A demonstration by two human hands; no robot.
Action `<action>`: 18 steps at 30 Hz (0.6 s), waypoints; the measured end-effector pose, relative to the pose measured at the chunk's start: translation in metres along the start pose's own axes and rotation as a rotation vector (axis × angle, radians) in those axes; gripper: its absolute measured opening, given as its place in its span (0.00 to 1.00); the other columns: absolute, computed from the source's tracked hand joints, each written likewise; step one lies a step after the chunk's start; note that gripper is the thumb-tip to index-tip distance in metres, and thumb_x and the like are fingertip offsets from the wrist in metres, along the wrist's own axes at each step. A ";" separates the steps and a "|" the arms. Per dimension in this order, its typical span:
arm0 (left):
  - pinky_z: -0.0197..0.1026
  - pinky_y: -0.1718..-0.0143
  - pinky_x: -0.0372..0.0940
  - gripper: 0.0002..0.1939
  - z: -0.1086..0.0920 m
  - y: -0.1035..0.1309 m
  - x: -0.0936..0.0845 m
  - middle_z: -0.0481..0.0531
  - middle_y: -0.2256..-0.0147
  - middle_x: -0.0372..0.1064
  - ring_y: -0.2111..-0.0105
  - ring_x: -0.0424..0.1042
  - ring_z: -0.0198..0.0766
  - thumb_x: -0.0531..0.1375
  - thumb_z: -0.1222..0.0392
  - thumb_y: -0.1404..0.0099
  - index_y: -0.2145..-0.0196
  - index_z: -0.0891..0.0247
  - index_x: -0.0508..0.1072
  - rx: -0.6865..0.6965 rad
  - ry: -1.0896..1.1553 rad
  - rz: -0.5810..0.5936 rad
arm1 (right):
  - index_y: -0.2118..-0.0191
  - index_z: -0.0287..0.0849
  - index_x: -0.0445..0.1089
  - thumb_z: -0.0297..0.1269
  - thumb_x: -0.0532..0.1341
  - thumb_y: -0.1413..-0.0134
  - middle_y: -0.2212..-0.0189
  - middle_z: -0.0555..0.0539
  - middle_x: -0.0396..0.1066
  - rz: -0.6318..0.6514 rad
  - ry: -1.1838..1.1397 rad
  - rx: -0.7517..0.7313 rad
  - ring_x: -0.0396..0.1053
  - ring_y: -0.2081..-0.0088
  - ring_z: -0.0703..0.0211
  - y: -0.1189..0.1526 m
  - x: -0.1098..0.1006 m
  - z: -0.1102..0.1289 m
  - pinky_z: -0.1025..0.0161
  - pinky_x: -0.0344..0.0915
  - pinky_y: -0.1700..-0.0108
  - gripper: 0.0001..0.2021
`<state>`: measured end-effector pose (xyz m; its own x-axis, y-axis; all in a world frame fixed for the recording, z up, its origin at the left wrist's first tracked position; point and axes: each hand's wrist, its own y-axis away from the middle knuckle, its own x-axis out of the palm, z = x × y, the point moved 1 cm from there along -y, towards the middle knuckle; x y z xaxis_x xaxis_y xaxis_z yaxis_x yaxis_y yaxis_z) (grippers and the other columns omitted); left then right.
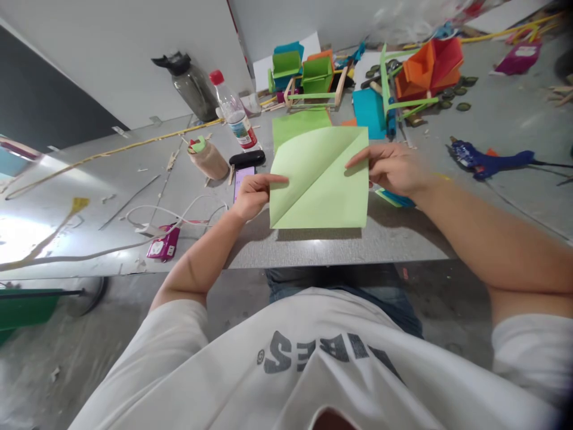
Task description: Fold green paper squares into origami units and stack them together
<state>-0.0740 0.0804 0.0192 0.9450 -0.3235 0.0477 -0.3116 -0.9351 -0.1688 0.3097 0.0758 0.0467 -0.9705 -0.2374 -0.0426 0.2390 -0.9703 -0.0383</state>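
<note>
My left grip (253, 194) is clamped on the left edge of the light-green paper sheet (319, 185), index finger laid over it; my right grip (394, 169) pinches its right edge farther off, index finger pointing left. The creased sheet is above the near part of the counter (322, 253), right of the smartphone (244, 175).

1. Here we are, up on the person's head, one wide view tipping forward and down!
2. White shirt (224, 370) crowds in closest, filling the bottom.
3. Left hand (251, 197) and right hand (396, 170) sit mid-frame, at arm's reach over the grey table (250, 251).
4. Up top, farthest away, stands the pale wall (102, 60).
</note>
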 end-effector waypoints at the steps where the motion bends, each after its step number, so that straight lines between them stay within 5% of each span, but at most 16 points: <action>1: 0.64 0.44 0.84 0.27 -0.003 0.000 -0.001 0.54 0.56 0.90 0.52 0.92 0.58 0.72 0.60 0.56 0.55 0.53 0.92 -0.018 0.014 0.011 | 0.58 0.50 0.89 0.42 0.79 0.59 0.68 0.47 0.84 0.060 -0.028 -0.005 0.76 0.69 0.49 0.000 -0.002 0.002 0.47 0.78 0.60 0.17; 4: 0.64 0.39 0.85 0.29 -0.008 0.000 0.003 0.54 0.54 0.91 0.50 0.92 0.56 0.83 0.58 0.55 0.52 0.52 0.92 -0.020 0.040 0.012 | 0.52 0.53 0.91 0.39 0.85 0.61 0.53 0.46 0.92 0.135 -0.036 -0.080 0.88 0.54 0.43 0.004 0.000 0.004 0.41 0.86 0.44 0.24; 7: 0.60 0.38 0.86 0.32 -0.004 0.000 0.010 0.55 0.53 0.92 0.51 0.92 0.51 0.91 0.46 0.53 0.53 0.53 0.91 0.000 0.040 -0.045 | 0.48 0.54 0.92 0.41 0.91 0.61 0.47 0.44 0.92 0.044 0.022 -0.155 0.89 0.44 0.38 0.010 0.007 0.003 0.35 0.85 0.31 0.30; 13: 0.54 0.46 0.87 0.35 0.008 -0.001 0.011 0.59 0.56 0.92 0.55 0.93 0.51 0.93 0.33 0.56 0.59 0.57 0.93 0.048 -0.050 -0.141 | 0.47 0.49 0.93 0.50 0.90 0.51 0.42 0.40 0.92 -0.032 0.143 -0.209 0.86 0.40 0.39 0.016 0.015 -0.004 0.45 0.81 0.31 0.26; 16: 0.50 0.55 0.84 0.30 0.002 0.001 0.008 0.57 0.63 0.90 0.62 0.89 0.47 0.90 0.30 0.48 0.64 0.57 0.93 0.142 -0.154 -0.191 | 0.57 0.53 0.93 0.63 0.85 0.41 0.51 0.42 0.93 -0.062 0.196 -0.244 0.84 0.46 0.38 0.015 0.015 -0.008 0.41 0.80 0.34 0.20; 18: 0.49 0.57 0.82 0.29 -0.004 0.003 0.009 0.55 0.66 0.89 0.63 0.86 0.45 0.87 0.26 0.43 0.67 0.55 0.92 0.200 -0.209 -0.205 | 0.65 0.55 0.89 0.72 0.81 0.38 0.57 0.43 0.90 -0.071 0.207 -0.264 0.82 0.50 0.39 0.013 0.017 -0.008 0.39 0.79 0.36 0.25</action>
<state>-0.0666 0.0739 0.0232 0.9922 -0.0761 -0.0985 -0.1073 -0.9239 -0.3672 0.2967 0.0595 0.0373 -0.9643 -0.1283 -0.2315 0.1970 -0.9320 -0.3043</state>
